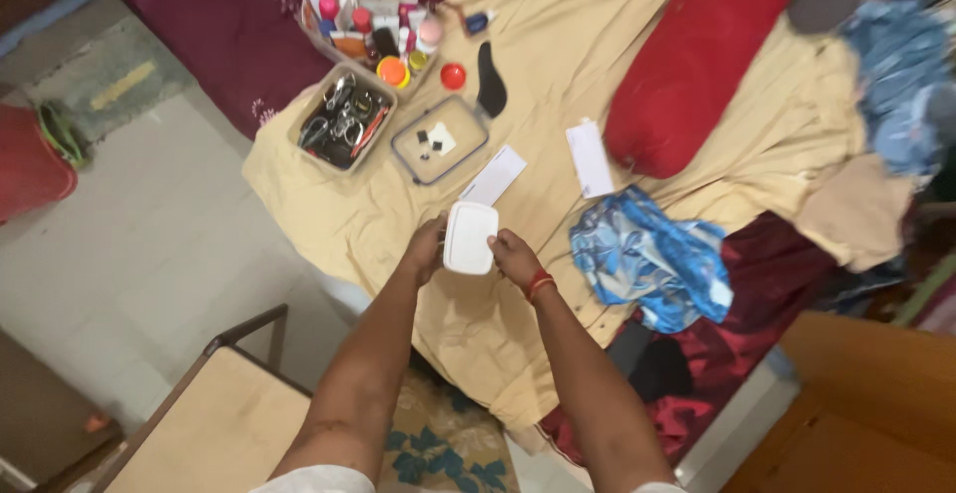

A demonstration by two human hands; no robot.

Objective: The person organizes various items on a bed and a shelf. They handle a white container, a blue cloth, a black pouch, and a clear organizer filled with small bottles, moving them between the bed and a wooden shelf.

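Note:
A small white rounded-square box [469, 237] is held between both hands above a beige sheet [558, 75] spread on the bed. My left hand [426, 249] grips its left side and my right hand [515, 257], with a red band at the wrist, grips its right side. Just beyond the box lies a white paper strip [495, 174]. Further off stands a clear tray lid [440, 139] with small dark pieces on it.
An open container of scissors and tools [344, 120] and a box of bottles and tubes [373, 15] sit at the sheet's far left. A red bolster [702, 55], a white card [590, 157], blue patterned cloth [652, 254] and a wooden chair [214, 423] are around.

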